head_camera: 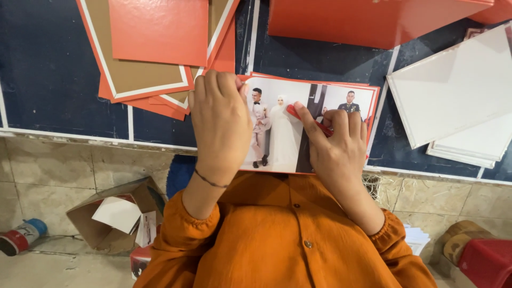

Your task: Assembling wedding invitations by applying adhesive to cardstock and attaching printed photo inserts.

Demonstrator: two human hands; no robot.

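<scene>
Fingers of right hand point(336, 146) grip red tool point(308, 120), long axis up-left; left hand point(221, 120) flat on photo spread point(282, 125).

Bare dark tabletop point(48, 80) lies open at the left of the frame, wide enough for a hand to pass. The upper left is blocked by a fanned stack of orange and brown boards point(154, 48). A large orange board point(368, 21) closes off the top right, and white boards point(458, 90) fill the right side. Between these and the photo spread point(288, 125) at centre, only narrow dark strips stay free. Both hands point(221, 122) cover the spread's near edge.
</scene>
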